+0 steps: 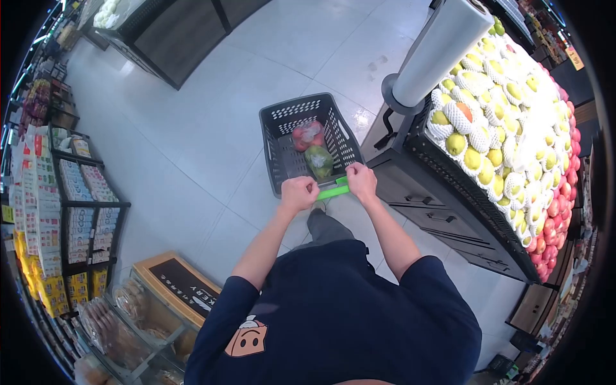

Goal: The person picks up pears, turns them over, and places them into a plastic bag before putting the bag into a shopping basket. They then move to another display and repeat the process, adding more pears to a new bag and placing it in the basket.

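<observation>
In front of me is a dark grey shopping basket (277, 154) with slotted sides and a bright green handle (333, 192). My left hand (299, 194) is closed around the left end of that handle. At its other end my right hand (361, 180) grips too, fingers wrapped over it. Inside the basket lie a clear bag of red fruit (309, 135) and, nearer to me, a clear bag of green produce (319, 161). The plastic blurs what kinds they are.
To the right, a dark display stand (443, 212) bears pears in white foam nets (487, 138) and red apples (557, 215). A plastic bag roll (439, 54) rises at its corner. Left are packaged-goods shelves (90, 205) and a bakery case (144, 321). Pale tiled floor (186, 135) lies ahead.
</observation>
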A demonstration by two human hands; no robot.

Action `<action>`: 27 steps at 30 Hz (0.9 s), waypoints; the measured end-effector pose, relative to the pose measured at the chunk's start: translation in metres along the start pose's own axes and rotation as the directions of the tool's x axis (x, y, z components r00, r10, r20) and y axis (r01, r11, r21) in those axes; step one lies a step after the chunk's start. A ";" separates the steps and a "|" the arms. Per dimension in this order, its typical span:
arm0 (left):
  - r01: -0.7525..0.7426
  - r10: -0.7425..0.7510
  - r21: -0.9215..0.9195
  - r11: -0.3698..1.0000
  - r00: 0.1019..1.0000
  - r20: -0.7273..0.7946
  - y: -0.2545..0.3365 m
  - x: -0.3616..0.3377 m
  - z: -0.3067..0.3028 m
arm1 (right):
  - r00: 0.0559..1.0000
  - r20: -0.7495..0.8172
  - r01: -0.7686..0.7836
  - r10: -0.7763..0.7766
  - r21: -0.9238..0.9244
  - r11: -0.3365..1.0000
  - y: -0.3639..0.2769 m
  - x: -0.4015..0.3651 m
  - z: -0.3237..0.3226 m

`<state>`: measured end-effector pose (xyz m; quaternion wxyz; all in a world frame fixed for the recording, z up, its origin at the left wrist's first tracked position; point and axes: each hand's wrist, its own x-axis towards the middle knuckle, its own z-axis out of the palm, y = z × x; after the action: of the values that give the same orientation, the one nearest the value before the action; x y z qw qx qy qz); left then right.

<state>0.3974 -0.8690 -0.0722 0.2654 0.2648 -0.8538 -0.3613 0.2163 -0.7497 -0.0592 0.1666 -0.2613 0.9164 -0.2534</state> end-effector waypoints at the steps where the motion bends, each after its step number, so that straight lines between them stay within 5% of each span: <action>1: 0.029 -0.029 0.041 0.999 0.999 0.018 -0.006 0.013 -0.006 | 1.000 0.004 0.013 -0.013 0.019 1.000 -0.007 0.009 0.005; 10: 0.433 -0.426 0.188 0.882 0.902 -0.078 -0.074 0.116 -0.029 | 0.991 0.118 0.035 -0.056 0.175 0.984 -0.063 0.074 0.032; 17: 0.482 -0.487 0.235 0.844 0.873 -0.042 -0.118 0.206 -0.035 | 0.995 0.062 0.054 -0.083 0.373 0.926 -0.089 0.125 0.056; 27: 0.271 -0.314 0.176 0.946 0.900 0.303 -0.168 0.351 -0.020 | 0.993 -0.105 0.008 0.050 0.493 0.870 -0.127 0.209 0.062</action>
<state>0.2016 -1.2051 -0.0960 0.0452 0.3431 -0.8579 -0.3798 0.1248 -0.9840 -0.0756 0.1779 -0.1856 0.8323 -0.4912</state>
